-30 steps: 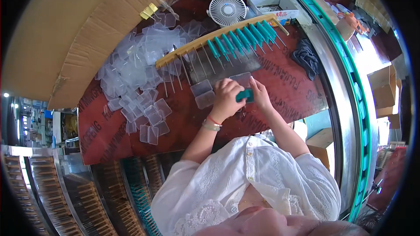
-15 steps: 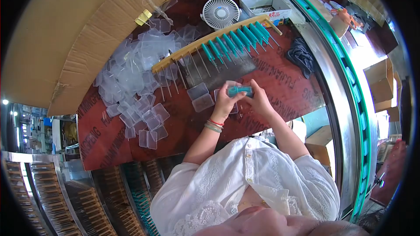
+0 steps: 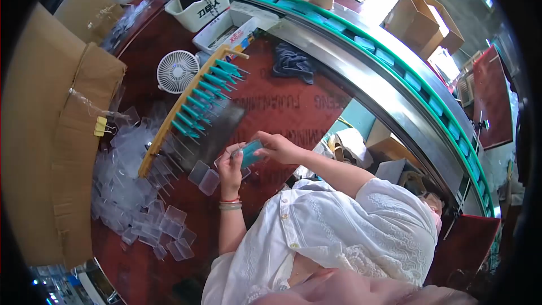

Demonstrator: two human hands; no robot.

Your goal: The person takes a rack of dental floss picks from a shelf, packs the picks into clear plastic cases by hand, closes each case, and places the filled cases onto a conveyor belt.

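My left hand (image 3: pixel 230 170), with a red band and pale bangles at the wrist, is closed on the left edge of a small clear plastic box (image 3: pixel 250 154) with teal contents. My right hand (image 3: pixel 278 149) grips the same box from the right, fingers along its upper edge. A few open clear plastic boxes (image 3: pixel 209 181) lie on the table just left of and below my hands. Beyond them stands a yellow wooden rack (image 3: pixel 179 101) with metal pins, several carrying teal pieces (image 3: pixel 197 103). The pins at its near end are bare.
A heap of clear plastic boxes (image 3: pixel 127 164) covers the table's left, beside a cardboard sheet (image 3: pixel 73 152). A white fan (image 3: pixel 178 72), a white bin (image 3: pixel 199 8) and a dark cloth (image 3: pixel 292 63) sit farther back. A green-edged conveyor (image 3: pixel 389 56) carrying teal boxes curves along the right.
The view has swung to the right, showing more of the conveyor. Both hands still hold the teal-filled box, now turned with its broad face showing.
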